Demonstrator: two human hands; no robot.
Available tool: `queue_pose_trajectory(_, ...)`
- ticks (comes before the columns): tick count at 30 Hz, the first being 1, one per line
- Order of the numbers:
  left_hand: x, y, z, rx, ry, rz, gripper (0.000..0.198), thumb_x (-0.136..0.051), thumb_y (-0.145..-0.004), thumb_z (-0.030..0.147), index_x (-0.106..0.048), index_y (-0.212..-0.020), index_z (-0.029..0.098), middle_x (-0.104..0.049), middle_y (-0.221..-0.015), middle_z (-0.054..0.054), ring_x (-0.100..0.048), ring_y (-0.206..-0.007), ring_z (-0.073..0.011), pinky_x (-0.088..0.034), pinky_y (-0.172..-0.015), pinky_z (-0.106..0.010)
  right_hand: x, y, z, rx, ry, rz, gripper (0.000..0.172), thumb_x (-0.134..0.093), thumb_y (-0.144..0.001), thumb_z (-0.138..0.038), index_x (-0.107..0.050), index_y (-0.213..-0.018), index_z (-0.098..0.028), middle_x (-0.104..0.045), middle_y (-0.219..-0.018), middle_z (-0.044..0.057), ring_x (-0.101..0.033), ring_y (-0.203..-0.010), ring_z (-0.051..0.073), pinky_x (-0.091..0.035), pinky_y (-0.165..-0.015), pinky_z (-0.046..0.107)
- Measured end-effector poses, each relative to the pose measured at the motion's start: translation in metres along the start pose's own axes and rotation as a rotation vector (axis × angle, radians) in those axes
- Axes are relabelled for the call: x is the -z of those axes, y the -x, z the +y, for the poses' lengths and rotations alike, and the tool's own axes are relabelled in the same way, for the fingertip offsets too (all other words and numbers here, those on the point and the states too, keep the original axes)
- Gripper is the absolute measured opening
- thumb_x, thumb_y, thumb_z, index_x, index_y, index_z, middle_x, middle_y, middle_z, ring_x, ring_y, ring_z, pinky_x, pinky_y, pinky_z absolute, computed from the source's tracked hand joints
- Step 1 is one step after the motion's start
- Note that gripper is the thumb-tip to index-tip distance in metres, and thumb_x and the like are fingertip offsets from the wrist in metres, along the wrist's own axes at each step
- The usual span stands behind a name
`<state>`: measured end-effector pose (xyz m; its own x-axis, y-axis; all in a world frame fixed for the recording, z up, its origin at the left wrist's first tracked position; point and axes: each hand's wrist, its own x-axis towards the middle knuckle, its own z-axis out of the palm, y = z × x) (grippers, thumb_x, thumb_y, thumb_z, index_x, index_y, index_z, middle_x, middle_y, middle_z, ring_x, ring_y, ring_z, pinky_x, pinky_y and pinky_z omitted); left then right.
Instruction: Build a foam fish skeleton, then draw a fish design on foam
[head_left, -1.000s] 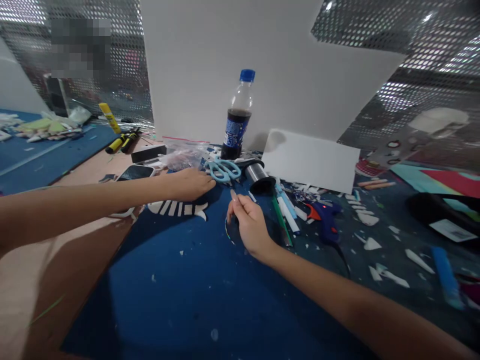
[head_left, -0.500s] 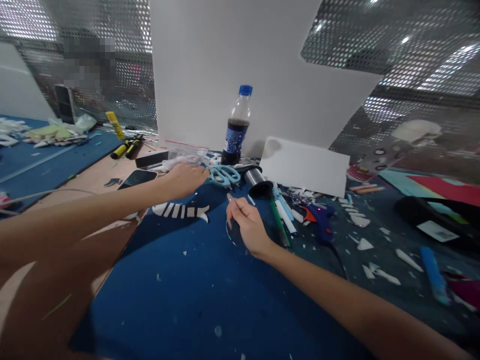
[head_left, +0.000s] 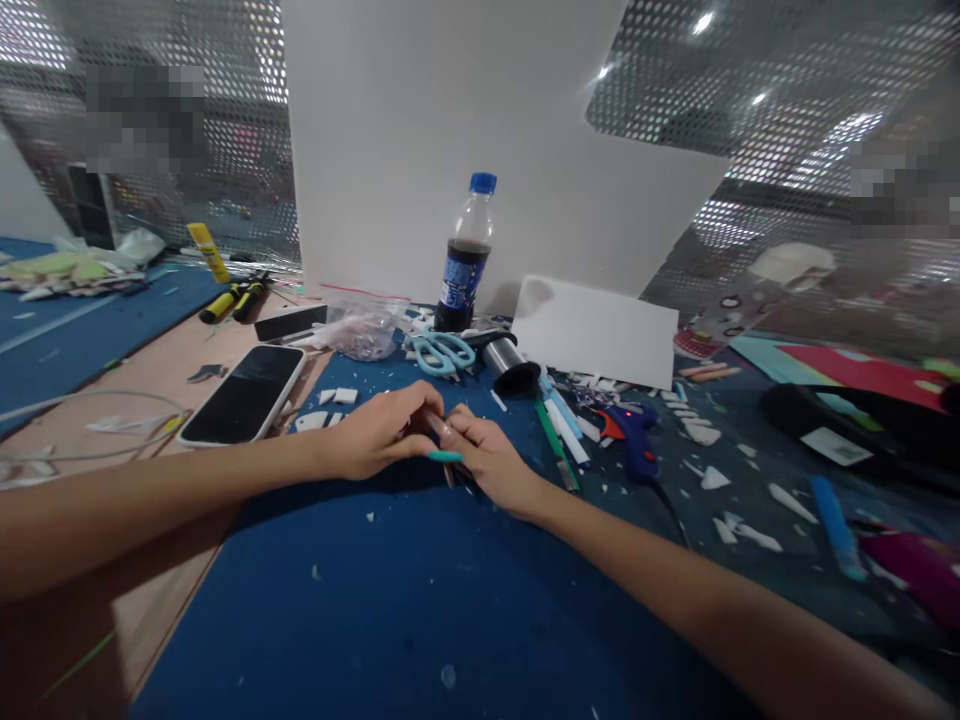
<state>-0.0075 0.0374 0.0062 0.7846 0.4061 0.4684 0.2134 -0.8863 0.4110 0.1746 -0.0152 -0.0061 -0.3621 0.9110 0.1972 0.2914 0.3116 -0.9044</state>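
My left hand (head_left: pixel 386 430) and my right hand (head_left: pixel 495 460) meet over the blue mat (head_left: pixel 337 600), fingers pinched together and touching. What they hold is small and mostly hidden by the fingers. A narrow teal piece (head_left: pixel 445 456), perhaps a fingernail, shows at my left thumb tip. White cut pieces (head_left: pixel 311 420) of a fish-skeleton shape lie beside my left wrist, partly covered by it. Just beyond my hands are light-blue scissors (head_left: pixel 441 352) and a spool (head_left: pixel 511 362) lying on its side.
A cola bottle (head_left: pixel 463 255) stands by the white board (head_left: pixel 390 130). At left lie a phone (head_left: pixel 244 395), a plastic bag (head_left: pixel 364 325) and pliers (head_left: pixel 234 298). To the right are markers (head_left: pixel 566 425), a glue gun (head_left: pixel 636 435) with its cord, and white scraps (head_left: pixel 712 478).
My left hand has come back from beside the scissors and bag to meet my right hand. A thin strand that hung from my right hand is now mostly hidden. The view has shifted slightly.
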Motion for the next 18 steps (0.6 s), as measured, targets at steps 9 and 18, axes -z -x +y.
queue_pose_trajectory(9, 0.001, 0.005, -0.009, -0.166, 0.061, 0.031, 0.039, -0.038, -0.096, 0.045, -0.055, -0.077, 0.016, -0.063, -0.059, 0.001, -0.057, -0.052, -0.0079, -0.04, -0.048, -0.016, 0.003, 0.0, -0.003, 0.007, -0.041, -0.149, 0.051, -0.046, -0.086, -0.064, -0.048, -0.059, -0.021, -0.038, -0.063, -0.003, -0.04, -0.064, 0.013, -0.042, -0.064, 0.028)
queue_pose_trajectory(18, 0.001, 0.013, 0.005, -0.121, -0.015, 0.229, 0.023, -0.045, -0.096, 0.023, -0.063, -0.082, 0.016, -0.07, -0.069, -0.002, -0.063, -0.058, -0.0078, -0.045, -0.054, -0.016, 0.003, 0.001, 0.001, 0.126, 0.081, -0.005, 0.043, -0.047, -0.09, -0.057, -0.052, -0.066, -0.021, -0.052, -0.066, 0.0, -0.049, -0.073, 0.016, -0.042, -0.074, 0.033)
